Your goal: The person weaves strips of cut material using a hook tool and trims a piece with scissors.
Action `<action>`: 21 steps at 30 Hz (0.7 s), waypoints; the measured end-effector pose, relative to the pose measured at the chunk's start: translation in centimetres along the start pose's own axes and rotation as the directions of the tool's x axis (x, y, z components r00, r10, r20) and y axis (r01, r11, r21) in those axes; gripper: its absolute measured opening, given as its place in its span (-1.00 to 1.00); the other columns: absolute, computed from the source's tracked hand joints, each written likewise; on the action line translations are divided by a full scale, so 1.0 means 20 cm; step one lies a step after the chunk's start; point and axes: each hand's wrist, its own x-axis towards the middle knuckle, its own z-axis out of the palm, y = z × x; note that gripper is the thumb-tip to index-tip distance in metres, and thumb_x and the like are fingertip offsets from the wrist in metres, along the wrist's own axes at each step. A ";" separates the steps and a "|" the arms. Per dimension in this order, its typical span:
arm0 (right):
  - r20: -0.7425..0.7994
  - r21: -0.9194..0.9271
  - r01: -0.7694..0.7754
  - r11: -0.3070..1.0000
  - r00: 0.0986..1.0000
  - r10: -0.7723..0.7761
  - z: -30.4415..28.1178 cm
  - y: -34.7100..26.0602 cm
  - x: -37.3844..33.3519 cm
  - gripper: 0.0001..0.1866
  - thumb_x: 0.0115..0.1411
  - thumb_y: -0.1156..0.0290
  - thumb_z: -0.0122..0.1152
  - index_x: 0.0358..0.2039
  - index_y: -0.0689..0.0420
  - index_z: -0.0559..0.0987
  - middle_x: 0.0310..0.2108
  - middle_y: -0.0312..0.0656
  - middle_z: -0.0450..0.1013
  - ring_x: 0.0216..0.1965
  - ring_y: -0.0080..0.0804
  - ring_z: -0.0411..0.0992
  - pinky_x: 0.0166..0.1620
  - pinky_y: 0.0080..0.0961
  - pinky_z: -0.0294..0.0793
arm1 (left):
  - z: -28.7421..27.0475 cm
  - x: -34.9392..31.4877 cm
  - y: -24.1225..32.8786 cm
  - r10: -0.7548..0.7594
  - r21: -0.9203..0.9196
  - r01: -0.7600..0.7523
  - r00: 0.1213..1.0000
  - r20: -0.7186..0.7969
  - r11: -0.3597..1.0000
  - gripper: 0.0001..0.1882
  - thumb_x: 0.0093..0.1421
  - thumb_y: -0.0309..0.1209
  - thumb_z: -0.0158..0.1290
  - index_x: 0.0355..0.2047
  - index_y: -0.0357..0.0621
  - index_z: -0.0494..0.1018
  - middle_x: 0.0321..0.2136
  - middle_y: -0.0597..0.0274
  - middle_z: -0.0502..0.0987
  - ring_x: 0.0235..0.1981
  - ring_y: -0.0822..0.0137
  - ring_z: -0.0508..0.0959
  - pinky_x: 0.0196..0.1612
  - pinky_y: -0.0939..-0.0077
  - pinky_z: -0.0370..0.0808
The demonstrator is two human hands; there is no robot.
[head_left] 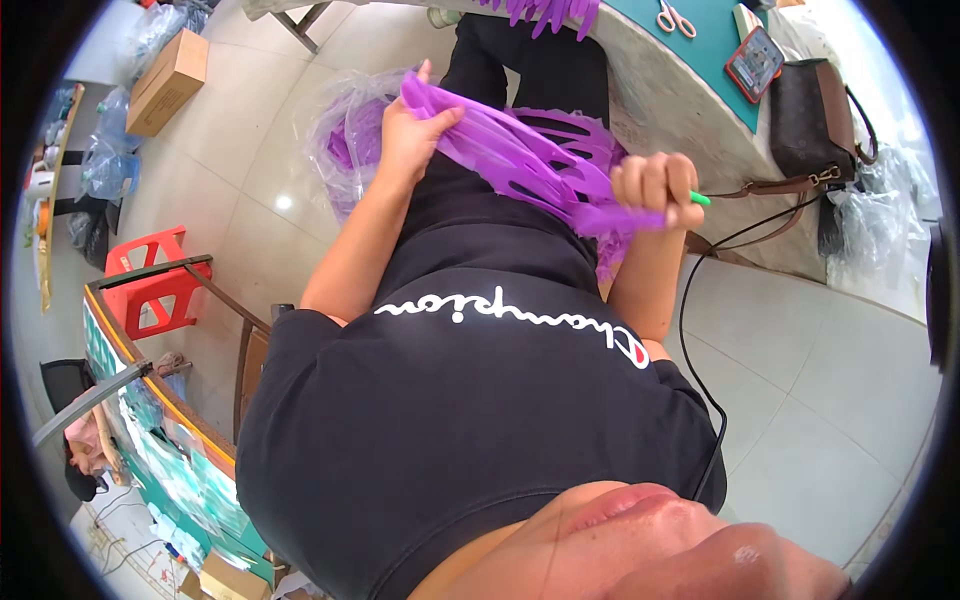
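Your left hand [405,140] is closed on one end of the purple piece [490,150], the thumb laid over it and a fingertip showing above its edge. Your right hand [655,188] is curled into a fist around a green stick [699,199], whose end pokes out on the right side of the fist. The purple piece is drawn out between your two hands, above your lap, slanting down to the right, with long slots through it. Its right end reaches your right fist; it is blurred there, so you cannot tell how firmly those fingers hold it.

Just beyond, more slotted purple material [590,130] lies across your thighs, over your black trousers [465,75]. Near your left hand, a clear bag [345,92] holds crumpled purple stuff.

Past your knees, to the right, the surface [655,75] carries a green mat [700,60] with scissors [677,20] and a phone [754,64] on it. Purple strips [545,12] hang over its far edge. A brown handbag [812,120] rests beside the mat, its strap trailing down, and a black cable [685,310] passes by your right arm.

Farther out on your left are a red stool [155,295], a cardboard box [168,82] and a seated person [90,445].
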 end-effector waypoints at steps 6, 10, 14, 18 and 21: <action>-0.686 -0.694 -0.535 0.481 0.694 -0.219 -0.15 0.11 0.09 -0.81 0.21 0.46 0.21 -0.47 0.15 0.37 -0.43 -0.18 0.50 -0.37 -0.35 0.42 -0.27 -0.39 0.42 | 0.06 -0.03 0.16 -0.285 -0.431 0.349 0.936 0.208 0.832 0.08 0.01 -0.65 0.26 0.38 -0.28 -0.24 -0.18 0.11 0.54 -0.10 0.27 0.55 0.06 0.34 0.44; -0.693 -0.709 -0.692 0.136 0.648 -0.316 -0.12 0.26 0.12 -0.80 0.31 0.38 0.10 -0.26 0.28 0.55 -0.27 -0.11 0.57 -0.31 -0.47 0.48 -0.18 -0.53 0.46 | 0.08 -0.09 0.29 -0.171 -0.383 0.302 0.925 0.340 0.873 0.15 -0.02 -0.70 0.24 0.39 -0.22 -0.35 -0.13 0.12 0.53 0.00 0.26 0.51 0.15 0.33 0.35; -0.757 -0.556 -0.513 0.654 0.637 -0.143 0.12 0.31 0.16 -0.66 0.40 0.29 -0.04 -0.12 0.31 0.58 -0.42 -0.25 0.51 -0.41 -0.59 0.41 -0.27 -0.65 0.39 | 0.10 -0.14 0.30 -0.093 -0.410 0.247 0.929 0.359 0.878 0.06 0.01 -0.67 0.24 0.38 -0.23 -0.21 -0.10 0.10 0.54 0.01 0.30 0.50 0.14 0.39 0.35; -0.654 -0.630 -0.418 0.655 0.740 -0.157 0.20 0.34 0.13 -0.68 0.41 0.31 -0.07 -0.23 0.31 0.55 -0.49 -0.28 0.41 -0.46 -0.62 0.34 -0.33 -0.64 0.37 | 0.11 -0.16 0.31 -0.042 -0.365 0.164 0.947 0.320 0.916 -0.01 0.05 -0.64 0.24 0.37 -0.25 -0.14 -0.07 0.06 0.53 0.00 0.33 0.50 0.12 0.44 0.37; -0.712 -0.551 -0.449 0.703 0.693 -0.115 0.26 0.37 0.15 -0.74 0.41 0.34 -0.07 -0.28 0.28 0.47 -0.46 -0.24 0.43 -0.45 -0.60 0.36 -0.31 -0.65 0.38 | 0.12 -0.18 0.31 -0.008 -0.360 0.106 0.965 0.264 0.927 -0.01 0.06 -0.61 0.25 0.37 -0.27 -0.15 -0.07 0.06 0.53 -0.01 0.32 0.51 0.12 0.43 0.38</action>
